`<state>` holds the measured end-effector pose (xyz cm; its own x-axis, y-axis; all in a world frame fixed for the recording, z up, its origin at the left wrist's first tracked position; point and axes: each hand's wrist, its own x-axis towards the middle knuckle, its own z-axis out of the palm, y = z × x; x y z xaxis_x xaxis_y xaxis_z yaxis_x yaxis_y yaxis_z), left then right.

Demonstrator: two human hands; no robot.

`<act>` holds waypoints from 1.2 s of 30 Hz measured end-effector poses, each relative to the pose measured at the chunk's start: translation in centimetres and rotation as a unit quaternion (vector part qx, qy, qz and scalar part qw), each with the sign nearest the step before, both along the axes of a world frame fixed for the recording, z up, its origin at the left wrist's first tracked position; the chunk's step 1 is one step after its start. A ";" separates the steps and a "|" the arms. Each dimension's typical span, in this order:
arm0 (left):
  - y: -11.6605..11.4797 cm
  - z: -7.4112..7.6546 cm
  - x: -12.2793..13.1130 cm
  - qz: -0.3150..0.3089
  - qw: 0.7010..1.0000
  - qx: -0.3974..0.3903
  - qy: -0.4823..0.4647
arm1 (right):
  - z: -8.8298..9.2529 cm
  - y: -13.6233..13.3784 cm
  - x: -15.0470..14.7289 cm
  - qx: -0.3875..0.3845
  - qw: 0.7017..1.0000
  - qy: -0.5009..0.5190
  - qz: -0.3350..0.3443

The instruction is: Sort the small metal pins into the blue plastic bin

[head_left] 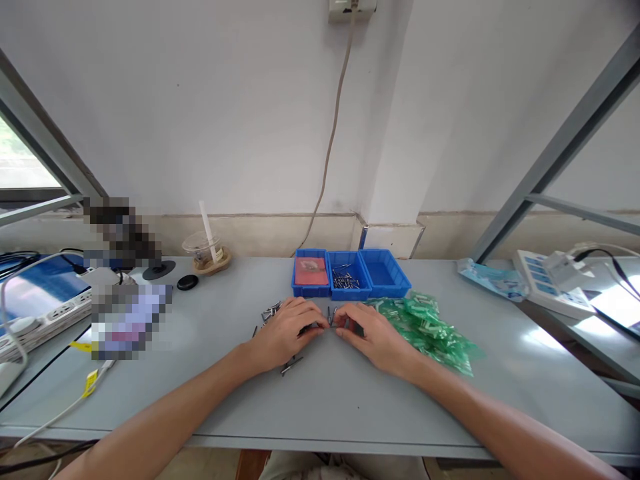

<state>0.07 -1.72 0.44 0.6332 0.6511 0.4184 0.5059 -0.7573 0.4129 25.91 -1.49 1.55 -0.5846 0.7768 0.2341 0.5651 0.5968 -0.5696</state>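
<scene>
My left hand (295, 331) is over the grey table, its thumb and fingers pinched together; whatever lies in the pinch is too small to make out. Facing it, my right hand (374, 333) has its thumb and fingertips closed at a thin metal piece like a screw (333, 313). The two sets of fingertips are close together, with a small gap between them. More small metal screws (291, 365) lie loose on the table around and partly beneath my left hand. Beside my right hand lies a heap of green clear plastic bags (433, 328).
Behind the hands stand three blue bins: the left one (311, 291) holds a pink-red packet, the middle one (351, 293) metal screws, and the right one (386, 270) shows a bare bottom. A cup (201, 248), black disc (187, 283), cables and power strips (550, 283) sit toward the sides.
</scene>
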 end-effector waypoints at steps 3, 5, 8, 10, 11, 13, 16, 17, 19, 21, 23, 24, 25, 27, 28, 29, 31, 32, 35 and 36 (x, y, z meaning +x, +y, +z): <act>-0.2 0.1 0.1 -0.012 1.000 0.005 -0.014 | 0.0 0.0 -0.1 0.012 1.000 -0.006 0.014; -0.3 0.1 0.1 -0.021 0.999 0.006 -0.024 | 0.0 0.0 -0.1 0.015 1.000 -0.009 0.020; -0.4 0.3 0.2 -0.028 0.999 0.010 -0.033 | 0.1 0.0 -0.2 0.008 1.000 -0.009 0.026; -0.4 0.3 0.2 -0.032 0.999 0.016 -0.035 | 0.1 0.0 -0.2 0.006 0.999 -0.001 0.032; -0.4 0.3 0.3 -0.034 0.999 0.019 -0.035 | 0.1 0.0 -0.2 0.006 0.999 0.004 0.034; -0.4 0.3 0.3 -0.036 0.998 0.026 -0.038 | 0.0 0.0 -0.2 0.004 0.999 0.012 0.037; -0.4 0.1 0.3 -0.023 0.998 0.043 -0.040 | 0.0 0.1 -0.2 -0.005 0.999 0.021 0.027; -0.4 0.1 0.2 -0.012 0.998 0.049 -0.035 | 0.0 0.1 -0.2 -0.008 0.999 0.026 0.020; -0.3 0.0 0.1 0.018 0.998 0.061 -0.014 | 0.0 0.2 -0.2 -0.015 0.999 0.040 0.002; -0.1 -0.2 -0.1 0.053 0.996 0.067 0.013 | 0.0 0.3 -0.1 -0.029 0.998 0.056 -0.015; 0.1 -0.4 -0.3 0.083 0.994 0.065 0.037 | 0.1 0.4 0.0 -0.042 0.996 0.067 -0.029; 0.2 -0.4 -0.4 0.093 0.993 0.063 0.046 | 0.1 0.4 0.0 -0.046 0.996 0.070 -0.034; 0.3 -0.5 -0.5 0.101 0.992 0.060 0.052 | 0.2 0.4 0.0 -0.049 0.995 0.074 -0.038; 0.5 -0.6 -0.5 0.109 0.991 0.055 0.057 | 0.3 0.3 0.0 -0.053 0.994 0.088 -0.044; 0.5 -0.6 -0.5 0.112 0.991 0.054 0.057 | 0.4 0.3 0.0 -0.058 0.992 0.100 -0.047; 0.6 -0.6 -0.5 0.115 0.990 0.052 0.057 | 0.5 0.2 0.0 -0.065 0.990 0.115 -0.051; 0.6 -0.6 -0.5 0.119 0.990 0.047 0.061 | 0.7 0.3 0.0 -0.087 0.983 0.149 -0.059; 0.6 -0.7 -0.5 0.121 0.990 0.044 0.064 | 0.8 0.3 0.0 -0.108 0.978 0.168 -0.062; 0.7 -0.9 -0.5 0.124 0.989 0.039 0.067 | 1.1 0.6 0.2 -0.219 0.942 0.246 -0.070; 0.7 -0.9 -0.6 0.125 0.989 0.040 0.066 | 1.1 0.7 0.2 -0.264 0.921 0.279 -0.072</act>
